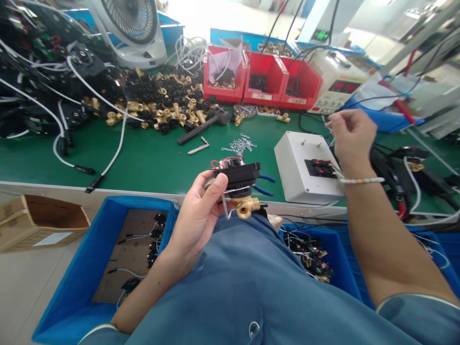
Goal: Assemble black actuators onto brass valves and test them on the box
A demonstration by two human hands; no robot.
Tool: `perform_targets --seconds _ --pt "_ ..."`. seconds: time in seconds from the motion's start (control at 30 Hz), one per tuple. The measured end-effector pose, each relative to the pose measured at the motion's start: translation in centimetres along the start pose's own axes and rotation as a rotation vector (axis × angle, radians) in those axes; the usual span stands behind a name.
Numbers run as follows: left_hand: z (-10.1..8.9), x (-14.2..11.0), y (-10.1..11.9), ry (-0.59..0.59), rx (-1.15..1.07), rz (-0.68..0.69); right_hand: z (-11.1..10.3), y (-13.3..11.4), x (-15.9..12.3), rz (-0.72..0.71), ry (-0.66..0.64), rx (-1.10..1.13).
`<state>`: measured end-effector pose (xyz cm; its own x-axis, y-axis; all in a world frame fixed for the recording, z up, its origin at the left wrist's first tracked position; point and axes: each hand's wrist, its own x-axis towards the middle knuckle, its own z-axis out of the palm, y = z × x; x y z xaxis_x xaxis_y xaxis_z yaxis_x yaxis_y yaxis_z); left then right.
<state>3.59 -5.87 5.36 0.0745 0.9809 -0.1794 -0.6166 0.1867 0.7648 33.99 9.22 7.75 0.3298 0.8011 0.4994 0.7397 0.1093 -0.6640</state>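
My left hand [204, 206] grips a motorized valve [239, 177], made of a black housing with a brass valve body underneath and a thin red wire on top. A grey-white lead hangs from it beside my fingers. Over the right side of a white box [298, 167] with black-and-red terminals, my right hand [354, 134] is closed in a pinch. A thin white cable shows at its fingertips and seems to be held there; the wrist partly hides its run. Just behind the valve lie blue-handled pliers [265, 185], partly covered, and a pile of small metal clips [240, 144].
Brass fittings [172, 108], a black hammer [204, 125] and red bins [264, 79] stand farther back on the green bench [151, 160]. A power supply [338, 81] is behind the box. Blue crates [82, 268] and a cardboard box [46, 223] sit below the bench edge.
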Motion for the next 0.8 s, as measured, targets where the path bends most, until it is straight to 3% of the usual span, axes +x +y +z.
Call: perform_targets --seconds 0.07,0.1,0.17,0.23,0.27,0.37,0.5,0.7,0.8 --pt "-0.6 0.6 0.0 0.058 0.117 0.105 -1.3 -1.4 -1.5 -0.047 -0.048 0.083" --pt "-1.0 1.1 0.0 0.098 0.197 0.158 -1.9 -2.2 -2.8 -0.072 -0.136 0.137" --pt "-2.1 2.2 0.0 0.158 0.387 0.217 -2.5 -3.5 -6.2 -0.152 -0.583 0.252" --pt "-3.4 3.4 -0.1 0.176 0.555 0.212 -2.0 -3.9 -10.3 -0.317 -1.108 0.146" --pt "-4.1 4.0 -0.1 0.176 0.619 0.205 -1.3 -3.6 -12.4 -0.393 -1.240 0.052" --pt "-5.7 5.6 -0.2 0.215 0.775 0.215 2.1 -1.4 -17.2 -0.433 -1.191 -0.120" --pt "-6.7 6.5 0.3 0.305 0.998 0.231 6.0 2.2 -19.7 -0.376 -1.065 -0.298" --pt "-8.1 4.7 3.6 0.325 1.236 0.127 6.3 4.6 -19.9 -0.335 -0.971 -0.394" --pt "-8.7 3.3 5.0 0.165 1.278 -0.029 6.0 4.4 -19.8 -0.363 -0.896 -0.359"
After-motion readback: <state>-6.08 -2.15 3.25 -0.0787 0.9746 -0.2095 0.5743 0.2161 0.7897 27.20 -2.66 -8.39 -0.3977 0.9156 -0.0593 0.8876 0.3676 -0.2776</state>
